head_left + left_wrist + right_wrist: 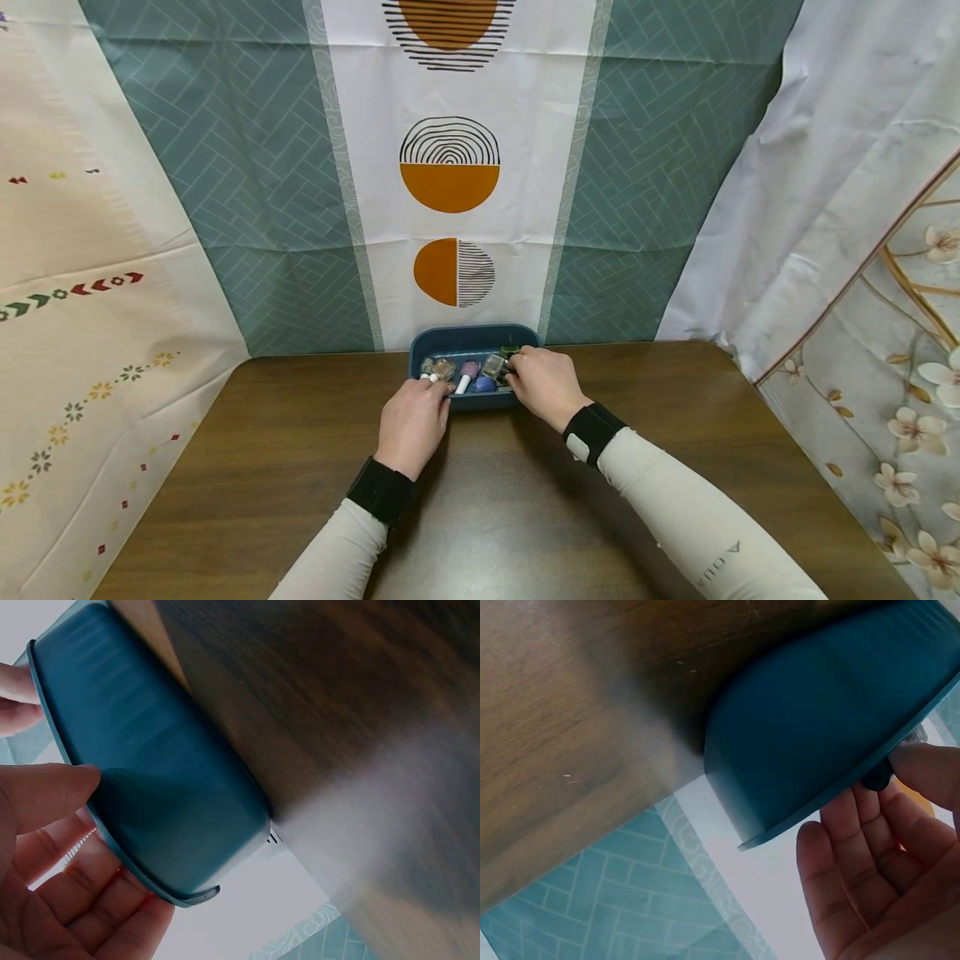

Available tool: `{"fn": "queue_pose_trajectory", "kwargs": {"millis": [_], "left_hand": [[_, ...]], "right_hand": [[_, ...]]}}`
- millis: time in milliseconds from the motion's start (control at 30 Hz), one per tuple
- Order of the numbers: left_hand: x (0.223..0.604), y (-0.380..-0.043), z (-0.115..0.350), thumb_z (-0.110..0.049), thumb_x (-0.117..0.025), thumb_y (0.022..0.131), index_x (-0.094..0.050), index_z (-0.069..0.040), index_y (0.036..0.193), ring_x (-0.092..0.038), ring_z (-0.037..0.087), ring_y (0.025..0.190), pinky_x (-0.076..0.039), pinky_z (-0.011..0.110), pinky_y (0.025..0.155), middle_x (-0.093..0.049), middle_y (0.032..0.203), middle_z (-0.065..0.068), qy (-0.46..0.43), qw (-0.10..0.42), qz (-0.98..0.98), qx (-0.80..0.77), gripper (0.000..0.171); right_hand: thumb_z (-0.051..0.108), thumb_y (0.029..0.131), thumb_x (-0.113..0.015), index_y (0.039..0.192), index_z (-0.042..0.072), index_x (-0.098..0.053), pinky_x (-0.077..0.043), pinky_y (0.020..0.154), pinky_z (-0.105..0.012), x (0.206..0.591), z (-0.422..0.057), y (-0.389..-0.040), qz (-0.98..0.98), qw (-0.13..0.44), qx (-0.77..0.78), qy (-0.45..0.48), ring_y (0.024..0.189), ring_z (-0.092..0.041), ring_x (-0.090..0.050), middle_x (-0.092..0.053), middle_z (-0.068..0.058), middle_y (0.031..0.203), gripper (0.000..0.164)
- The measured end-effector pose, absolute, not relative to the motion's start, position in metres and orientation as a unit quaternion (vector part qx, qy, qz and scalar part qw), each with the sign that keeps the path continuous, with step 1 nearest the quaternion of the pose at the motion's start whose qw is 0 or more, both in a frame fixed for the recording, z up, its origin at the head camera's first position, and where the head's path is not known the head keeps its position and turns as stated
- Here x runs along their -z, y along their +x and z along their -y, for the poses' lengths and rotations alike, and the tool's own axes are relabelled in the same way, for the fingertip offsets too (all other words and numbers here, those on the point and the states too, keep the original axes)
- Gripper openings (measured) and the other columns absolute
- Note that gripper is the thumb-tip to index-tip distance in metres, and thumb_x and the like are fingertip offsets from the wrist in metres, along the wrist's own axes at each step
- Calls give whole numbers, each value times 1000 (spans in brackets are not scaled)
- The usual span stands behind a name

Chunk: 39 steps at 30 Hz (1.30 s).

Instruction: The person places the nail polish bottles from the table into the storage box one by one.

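Observation:
A dark blue plastic bin [483, 402] stands at the far edge of the table, holding several small nail polish bottles. Among them are a pink one [470, 369] with a white cap, a round blue-purple one [485, 384] and a brownish glittery one [444, 369]. My left hand [412, 423] grips the bin's front rim at the left, thumb on the outer side [169, 780] and fingers over the inside. At the right end, my right hand [550, 385] reaches over the rim and pinches the dark cap [877, 775] of a nail polish bottle, its glittery body [493, 366] partly showing.
A brown wooden table [480, 517] spreads out in front of the bin. Right behind it hangs a patterned cloth [450, 275] in green and white. Pale printed cloths [97, 375] hang at the left and a floral one [885, 417] at the right.

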State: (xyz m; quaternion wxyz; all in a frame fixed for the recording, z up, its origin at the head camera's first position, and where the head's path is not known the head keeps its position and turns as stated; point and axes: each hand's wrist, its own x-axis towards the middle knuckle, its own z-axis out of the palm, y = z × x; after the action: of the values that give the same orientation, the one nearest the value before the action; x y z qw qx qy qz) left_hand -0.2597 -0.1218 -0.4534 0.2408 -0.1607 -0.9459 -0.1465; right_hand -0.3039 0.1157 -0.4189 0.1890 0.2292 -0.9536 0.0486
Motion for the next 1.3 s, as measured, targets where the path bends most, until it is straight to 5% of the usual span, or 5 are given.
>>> {"fn": "queue_pose_trajectory", "kwargs": {"millis": [1300], "left_hand": [[453, -260, 120, -14, -88, 95, -84, -10, 106, -68, 26, 87, -58, 41, 71, -77, 94, 5, -149, 232, 950, 147, 12]], "right_hand": [[21, 95, -90, 84, 16, -83, -59, 66, -45, 414, -100, -324, 972, 73, -35, 219, 72, -21, -69, -72, 1, 78, 14]]}}
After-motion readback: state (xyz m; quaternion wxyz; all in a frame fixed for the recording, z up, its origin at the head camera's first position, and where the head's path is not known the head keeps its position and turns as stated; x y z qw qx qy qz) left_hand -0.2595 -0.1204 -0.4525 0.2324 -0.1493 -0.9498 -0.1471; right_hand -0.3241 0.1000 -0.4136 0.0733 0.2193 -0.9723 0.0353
